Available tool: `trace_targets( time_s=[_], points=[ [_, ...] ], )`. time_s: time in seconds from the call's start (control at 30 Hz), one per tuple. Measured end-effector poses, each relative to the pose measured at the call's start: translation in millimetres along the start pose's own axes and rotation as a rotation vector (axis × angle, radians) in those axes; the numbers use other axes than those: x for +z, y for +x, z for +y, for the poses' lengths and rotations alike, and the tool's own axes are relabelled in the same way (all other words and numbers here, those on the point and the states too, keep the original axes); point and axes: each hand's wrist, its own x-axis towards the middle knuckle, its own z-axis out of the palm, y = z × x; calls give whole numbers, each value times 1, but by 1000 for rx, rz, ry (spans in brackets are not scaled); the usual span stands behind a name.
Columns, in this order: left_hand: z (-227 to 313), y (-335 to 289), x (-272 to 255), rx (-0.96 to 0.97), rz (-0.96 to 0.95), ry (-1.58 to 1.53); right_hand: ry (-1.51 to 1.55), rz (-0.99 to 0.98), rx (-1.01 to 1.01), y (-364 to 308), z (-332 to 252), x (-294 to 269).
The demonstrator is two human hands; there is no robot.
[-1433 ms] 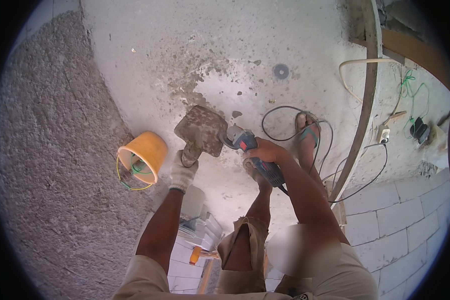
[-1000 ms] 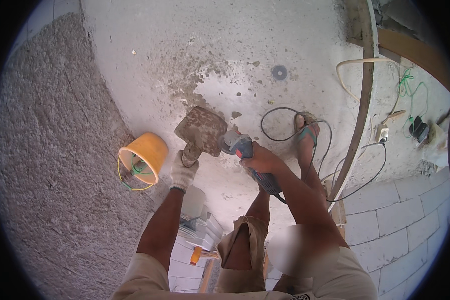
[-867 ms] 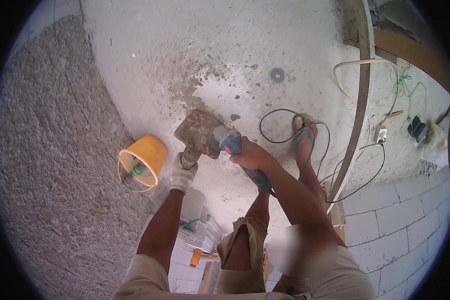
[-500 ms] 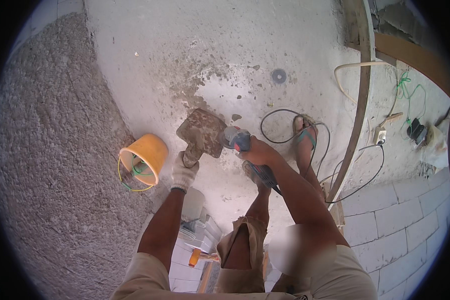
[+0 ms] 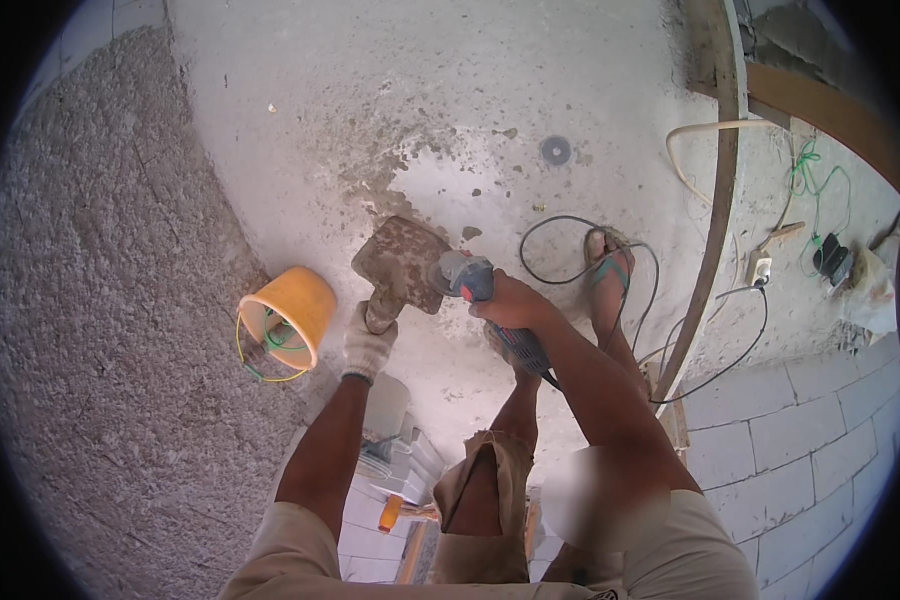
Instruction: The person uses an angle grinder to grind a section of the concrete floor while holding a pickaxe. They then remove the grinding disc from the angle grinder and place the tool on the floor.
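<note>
My left hand [image 5: 369,345], in a whitish knit work glove, is closed around the short socket of a rusty, mortar-caked shovel head [image 5: 402,262]. Its flat, squarish blade points away from me over the pale floor. In my bare right hand [image 5: 516,303] is a corded angle grinder [image 5: 467,276], blue-grey and dark. The grinder's front end meets the right edge of the blade; whether its disc touches the metal or just overlaps it I cannot tell. My right fingers wrap the tool's body and are partly hidden.
A tipped orange bucket [image 5: 308,308] with a yellow-green handle lies on the left. A grey disc [image 5: 556,151] rests on the floor ahead. The black cord [image 5: 542,278] loops around my sandalled right foot [image 5: 611,268]. Farther right are a wooden board [image 5: 720,210] and a white socket block [image 5: 759,267].
The grinder and my right hand have shifted slightly left along the blade's edge. The shovel head and my left hand stay almost in place.
</note>
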Motion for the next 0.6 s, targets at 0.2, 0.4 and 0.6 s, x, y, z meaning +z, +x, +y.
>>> trace_targets(
  time_s=[0.2,0.4,0.6],
  points=[
    [-16,3,0,38,-13,22,-5,-2,-28,-16,-27,7],
    [-19,2,3,39,18,-42,-8,11,3,-14,-3,6],
    [-27,4,3,32,6,-24,-38,24,40,11,-4,5]
  ],
)
